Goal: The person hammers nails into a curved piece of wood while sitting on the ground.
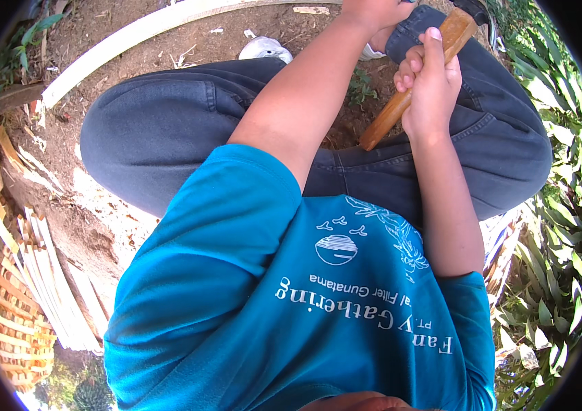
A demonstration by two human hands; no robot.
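My right hand (pixel 433 89) is closed round a thick, smooth, brown wooden stick (pixel 457 33), its thumb lying along the wood. The stick slants over my right leg, its wider end up at the top right and its narrower end down by my lap. My left arm reaches across to the top edge, where my left hand (pixel 377 12) is partly cut off. Its fingers are mostly out of view, and a small dark bluish bit shows beside them; what it holds cannot be made out.
I sit cross-legged in dark trousers (pixel 161 130) on bare soil. A long pale curved strip (pixel 119 41) arcs across the upper left. Cut pale strips (pixel 54 288) and a woven basket (pixel 20 329) lie at left. Leafy plants (pixel 551 274) line the right. A white object (pixel 263 48) sits beyond my leg.
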